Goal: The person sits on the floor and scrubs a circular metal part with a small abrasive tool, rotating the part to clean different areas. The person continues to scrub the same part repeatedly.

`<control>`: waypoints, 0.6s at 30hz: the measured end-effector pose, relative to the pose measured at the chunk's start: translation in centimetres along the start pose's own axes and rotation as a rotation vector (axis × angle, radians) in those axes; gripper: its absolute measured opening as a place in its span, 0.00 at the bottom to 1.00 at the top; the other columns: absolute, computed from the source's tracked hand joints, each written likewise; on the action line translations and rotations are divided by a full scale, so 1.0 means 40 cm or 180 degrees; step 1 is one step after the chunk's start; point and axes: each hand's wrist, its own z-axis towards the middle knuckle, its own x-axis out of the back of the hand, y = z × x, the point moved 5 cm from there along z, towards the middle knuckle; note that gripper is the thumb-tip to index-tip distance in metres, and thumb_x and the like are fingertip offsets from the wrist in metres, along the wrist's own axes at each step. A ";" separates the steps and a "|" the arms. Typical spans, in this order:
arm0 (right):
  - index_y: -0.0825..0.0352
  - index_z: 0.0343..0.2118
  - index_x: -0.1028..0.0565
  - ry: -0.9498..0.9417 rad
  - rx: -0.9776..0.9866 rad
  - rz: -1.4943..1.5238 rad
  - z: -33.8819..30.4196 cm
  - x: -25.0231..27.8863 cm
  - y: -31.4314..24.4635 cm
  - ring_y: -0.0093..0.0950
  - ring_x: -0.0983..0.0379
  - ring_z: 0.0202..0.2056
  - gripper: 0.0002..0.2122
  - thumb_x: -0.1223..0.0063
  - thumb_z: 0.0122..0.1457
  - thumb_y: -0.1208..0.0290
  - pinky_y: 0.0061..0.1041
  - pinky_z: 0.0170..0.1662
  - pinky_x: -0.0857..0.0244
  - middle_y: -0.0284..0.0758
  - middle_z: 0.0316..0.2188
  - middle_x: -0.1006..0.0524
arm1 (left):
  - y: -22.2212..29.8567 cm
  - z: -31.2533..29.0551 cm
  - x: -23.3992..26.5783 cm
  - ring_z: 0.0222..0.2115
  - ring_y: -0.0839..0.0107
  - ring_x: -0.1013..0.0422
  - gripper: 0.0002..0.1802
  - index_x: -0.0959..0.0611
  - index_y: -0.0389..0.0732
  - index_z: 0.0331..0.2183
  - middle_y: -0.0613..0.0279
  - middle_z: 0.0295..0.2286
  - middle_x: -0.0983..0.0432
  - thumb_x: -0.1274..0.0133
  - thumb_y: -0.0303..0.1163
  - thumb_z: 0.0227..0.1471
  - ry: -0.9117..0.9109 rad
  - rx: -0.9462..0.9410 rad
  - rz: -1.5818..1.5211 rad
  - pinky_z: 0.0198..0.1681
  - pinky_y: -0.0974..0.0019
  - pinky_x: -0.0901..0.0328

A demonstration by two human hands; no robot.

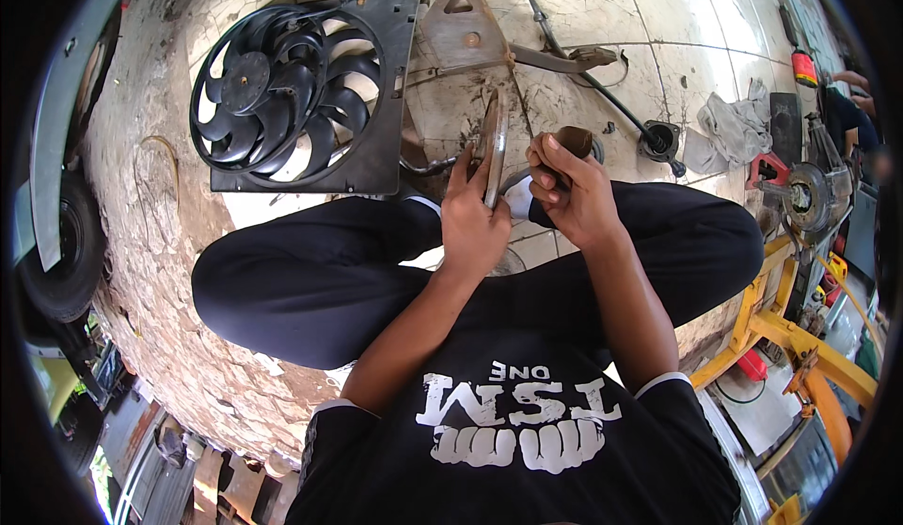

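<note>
In front of my crossed legs, my left hand grips a thin curved metal part, standing nearly on edge with a worn, shiny rim. Its exact kind cannot be made out from this angle. My right hand is closed around a small dark brown piece, which looks flat and slightly curved; the fingers hide much of it. A small gap separates that piece from the metal part.
A black radiator fan assembly lies on the tiles at left. Ahead are a rusty triangular bracket and a long rod with a mount. A grey rag, a wheel hub and a yellow metal frame are at right.
</note>
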 end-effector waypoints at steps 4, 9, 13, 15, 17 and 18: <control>0.67 0.37 0.27 -0.0199 -0.0164 0.0252 0.002 0.006 0.018 0.15 0.39 0.27 0.07 0.44 0.65 0.69 0.15 0.26 0.46 0.30 0.31 0.28 | 0.005 0.003 -0.005 0.55 0.37 0.31 0.34 0.23 0.37 0.57 0.31 0.57 0.33 0.44 0.20 0.43 -0.0040 -0.0074 -0.0060 0.59 0.50 0.34; 0.67 0.37 0.27 -0.0335 -0.0076 0.0264 0.006 0.007 0.023 0.13 0.41 0.22 0.07 0.43 0.63 0.69 0.14 0.23 0.48 0.28 0.29 0.28 | 0.014 -0.001 -0.014 0.53 0.35 0.30 0.38 0.23 0.40 0.59 0.28 0.57 0.35 0.46 0.16 0.41 -0.0035 -0.0260 0.0009 0.56 0.50 0.32; 0.69 0.35 0.25 -0.0064 0.0024 -0.0346 0.015 0.032 0.035 0.13 0.42 0.19 0.08 0.40 0.62 0.69 0.17 0.21 0.50 0.23 0.22 0.31 | 0.019 -0.003 -0.018 0.54 0.35 0.31 0.37 0.23 0.39 0.58 0.29 0.57 0.35 0.47 0.18 0.41 -0.0038 -0.0285 0.0073 0.57 0.49 0.33; 0.68 0.35 0.24 0.0186 0.0173 -0.0936 0.003 0.020 0.031 0.11 0.42 0.19 0.07 0.39 0.61 0.70 0.17 0.22 0.49 0.22 0.20 0.31 | 0.013 -0.006 -0.021 0.56 0.35 0.32 0.34 0.22 0.38 0.56 0.31 0.57 0.34 0.49 0.20 0.43 0.0002 -0.0201 -0.0001 0.59 0.49 0.35; 0.68 0.35 0.23 0.0329 0.0379 -0.1353 0.000 0.011 0.028 0.11 0.40 0.20 0.07 0.38 0.61 0.71 0.17 0.23 0.47 0.22 0.19 0.30 | 0.014 -0.005 -0.020 0.56 0.35 0.32 0.34 0.22 0.37 0.56 0.31 0.57 0.33 0.49 0.20 0.42 0.0005 -0.0170 -0.0088 0.59 0.48 0.35; 0.68 0.35 0.22 0.0341 0.0509 -0.1476 0.002 0.011 0.030 0.11 0.38 0.22 0.07 0.38 0.60 0.71 0.17 0.24 0.45 0.22 0.19 0.29 | 0.015 -0.004 -0.018 0.55 0.35 0.32 0.33 0.21 0.37 0.55 0.31 0.57 0.33 0.49 0.20 0.42 0.0007 -0.0154 -0.0132 0.59 0.48 0.35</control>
